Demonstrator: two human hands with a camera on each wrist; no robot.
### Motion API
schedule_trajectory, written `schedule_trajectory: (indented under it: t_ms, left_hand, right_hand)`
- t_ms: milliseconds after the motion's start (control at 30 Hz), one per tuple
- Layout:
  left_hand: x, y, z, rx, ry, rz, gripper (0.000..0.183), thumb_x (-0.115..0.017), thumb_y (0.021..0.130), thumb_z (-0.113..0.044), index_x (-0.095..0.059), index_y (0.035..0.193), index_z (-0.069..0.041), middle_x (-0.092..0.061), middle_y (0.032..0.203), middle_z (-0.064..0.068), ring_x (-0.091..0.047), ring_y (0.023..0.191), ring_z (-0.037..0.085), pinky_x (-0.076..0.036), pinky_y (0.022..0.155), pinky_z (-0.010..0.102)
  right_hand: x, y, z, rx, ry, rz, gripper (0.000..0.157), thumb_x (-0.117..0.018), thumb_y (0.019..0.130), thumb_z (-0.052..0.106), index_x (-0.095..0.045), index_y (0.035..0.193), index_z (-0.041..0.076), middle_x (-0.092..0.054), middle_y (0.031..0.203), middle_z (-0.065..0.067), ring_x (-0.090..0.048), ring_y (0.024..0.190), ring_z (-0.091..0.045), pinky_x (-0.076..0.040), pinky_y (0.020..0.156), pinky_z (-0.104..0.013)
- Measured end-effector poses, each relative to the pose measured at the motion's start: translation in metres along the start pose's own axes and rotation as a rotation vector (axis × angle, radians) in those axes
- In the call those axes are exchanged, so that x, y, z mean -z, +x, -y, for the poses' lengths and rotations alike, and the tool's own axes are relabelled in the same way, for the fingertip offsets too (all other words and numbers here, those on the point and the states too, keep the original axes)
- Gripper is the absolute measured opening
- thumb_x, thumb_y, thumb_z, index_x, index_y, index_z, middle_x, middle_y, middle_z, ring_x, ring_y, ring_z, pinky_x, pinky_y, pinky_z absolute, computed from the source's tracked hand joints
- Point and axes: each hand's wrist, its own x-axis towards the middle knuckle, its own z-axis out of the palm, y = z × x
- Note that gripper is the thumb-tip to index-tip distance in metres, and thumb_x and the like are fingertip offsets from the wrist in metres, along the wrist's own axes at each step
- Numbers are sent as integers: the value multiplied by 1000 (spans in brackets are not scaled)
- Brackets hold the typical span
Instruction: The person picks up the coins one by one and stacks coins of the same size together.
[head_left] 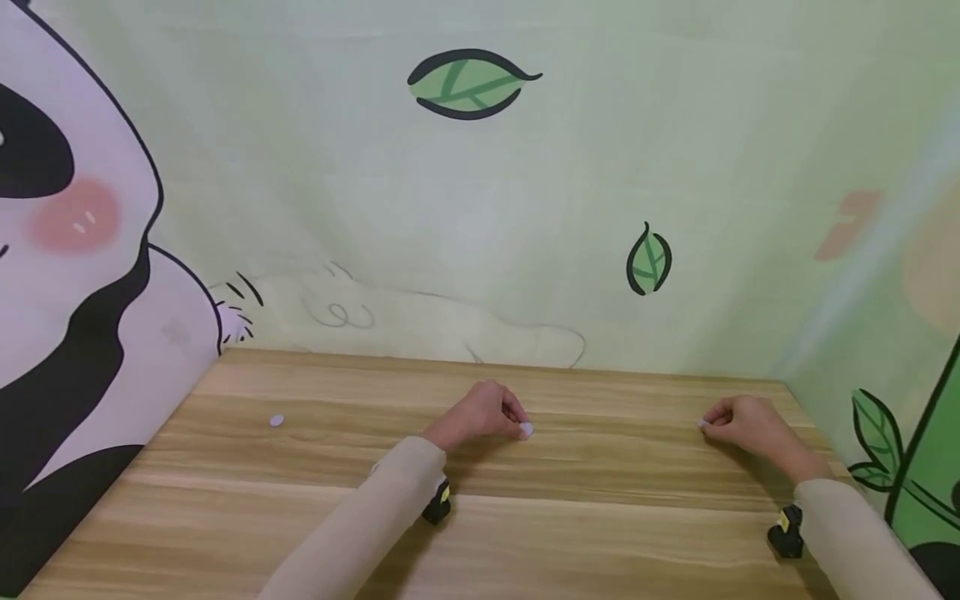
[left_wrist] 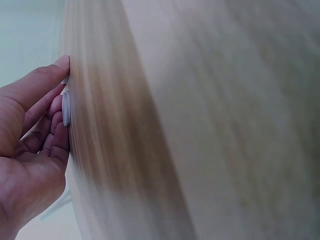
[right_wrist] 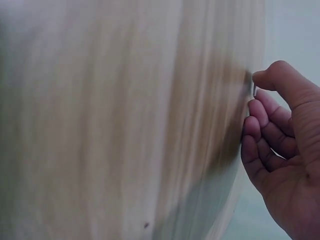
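Observation:
My left hand (head_left: 487, 410) is low over the wooden tabletop, its thumb and finger pinching a small white disc (head_left: 527, 428). In the left wrist view, white round edges (left_wrist: 66, 107) show close by the curled fingers, perhaps two discs together; whether the fingers hold these or they lie on the table I cannot tell. Farther right, my right hand (head_left: 746, 425) pinches a small white piece (head_left: 702, 423) at its fingertips. Only a thin edge (right_wrist: 254, 90) of that piece is visible in the right wrist view. Another white disc (head_left: 277, 421) lies flat to the left of my left hand.
The wooden table (head_left: 360, 533) stretches back to a light green cloth backdrop (head_left: 525, 208) printed with leaves and a panda. Its right edge runs close by my right wrist. A small black camera (head_left: 437, 502) sits on my left wrist, another (head_left: 786, 533) on my right.

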Motion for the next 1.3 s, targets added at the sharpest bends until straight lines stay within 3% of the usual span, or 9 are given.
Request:
schedule_trajectory:
  t_ms: [300,867,1300]
  left_hand:
    - [0,1,-2,6,7,-1,12,-89,79,-18,-79,85,-13,-70,77,-8,-57,73,4,-47,69,19]
    - [-1,-2,0,27,-13,13,12,-88,81,-18,-79,85,-12,-69,78,-8,-57,75,5,-47,69,19]
    - [0,-2,1,33,-75,5,13,-89,79,-14,-78,86,-9,-71,80,-5,-59,75,6,-49,69,19]
  right_hand:
    - [3,0,-1,-25,-12,-3,23,-78,86,25,-75,90,2,-71,80,0,-59,71,-11,-48,64,-30]
    - [1,5,13,44,10,-16,20,-80,84,19,-74,86,1,-70,77,1,-60,70,-11,-49,63,-28]
    - [-2,10,28,65,38,27,19,-78,87,17,-73,87,-2,-68,78,-1,-58,69,-11,-48,60,-27]
